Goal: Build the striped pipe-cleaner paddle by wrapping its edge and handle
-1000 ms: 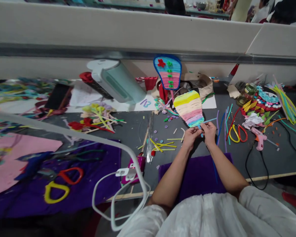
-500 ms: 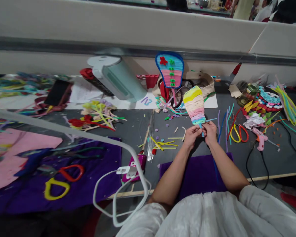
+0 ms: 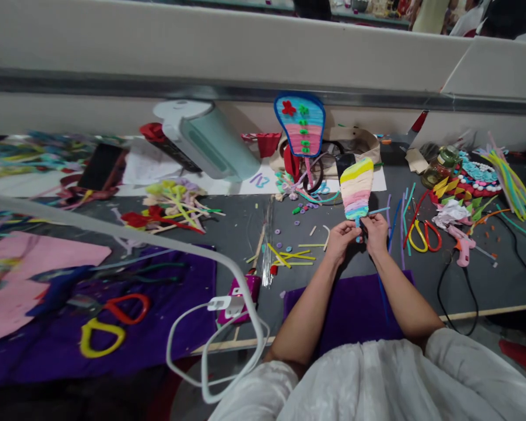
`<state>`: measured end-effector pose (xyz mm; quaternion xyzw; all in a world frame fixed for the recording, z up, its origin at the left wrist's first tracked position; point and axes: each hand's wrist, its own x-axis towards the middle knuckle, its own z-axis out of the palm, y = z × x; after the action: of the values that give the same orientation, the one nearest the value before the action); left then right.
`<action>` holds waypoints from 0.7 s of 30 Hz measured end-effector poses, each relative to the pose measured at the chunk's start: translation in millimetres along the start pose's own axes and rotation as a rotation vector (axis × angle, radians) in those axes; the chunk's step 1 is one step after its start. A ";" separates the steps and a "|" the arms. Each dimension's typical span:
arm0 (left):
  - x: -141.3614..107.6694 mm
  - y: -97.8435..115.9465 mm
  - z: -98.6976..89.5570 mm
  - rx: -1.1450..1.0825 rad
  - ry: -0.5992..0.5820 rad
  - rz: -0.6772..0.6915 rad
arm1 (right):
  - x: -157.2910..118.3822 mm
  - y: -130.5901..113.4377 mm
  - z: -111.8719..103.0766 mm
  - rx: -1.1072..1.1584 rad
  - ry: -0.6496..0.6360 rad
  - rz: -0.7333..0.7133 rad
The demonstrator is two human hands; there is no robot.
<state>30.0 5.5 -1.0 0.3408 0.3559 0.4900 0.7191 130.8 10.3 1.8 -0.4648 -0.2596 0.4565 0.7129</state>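
Note:
Both hands pinch the narrow blue handle of a small fan-shaped craft piece point(image 3: 357, 186) wrapped in yellow, cream, pink and blue pipe cleaners. My left hand point(image 3: 342, 238) is closed on the handle from the left. From the right, my right hand point(image 3: 374, 231) has its fingers closed at the handle's top, where a light-blue pipe cleaner point(image 3: 380, 210) sticks out sideways. The wide end points away from me. Behind it, a finished-looking blue and pink fan point(image 3: 304, 130) with red and green flowers leans on the wall. A purple cloth point(image 3: 355, 307) lies beneath my forearms.
To the right lie scissors point(image 3: 425, 235), a pink glue gun point(image 3: 463, 247), a glass jar point(image 3: 445, 164) and loose pipe cleaners point(image 3: 512, 181). Yellow pipe cleaner pieces point(image 3: 291, 255) are on the left. A teal kettle-like jug point(image 3: 214, 140) stands further back. A white cable point(image 3: 234, 260) crosses the front left.
The fan-shaped piece has swung to the right at its wide end and turned more upright. My hands have stayed at its handle with only small finger shifts.

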 end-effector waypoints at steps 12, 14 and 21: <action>0.2 0.6 -0.6 0.074 0.033 0.110 | -2.2 -5.5 5.3 -0.021 -0.039 0.204; 0.8 0.1 -2.0 0.060 0.025 0.104 | -2.6 -5.3 4.7 -0.011 -0.072 0.225; 2.4 -3.3 -5.8 0.001 -0.065 0.037 | -3.3 -6.6 1.9 0.000 -0.121 0.167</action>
<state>27.3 7.7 -7.2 0.3636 0.3262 0.4915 0.7210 130.6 7.2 8.7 -0.4562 -0.2627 0.5415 0.6554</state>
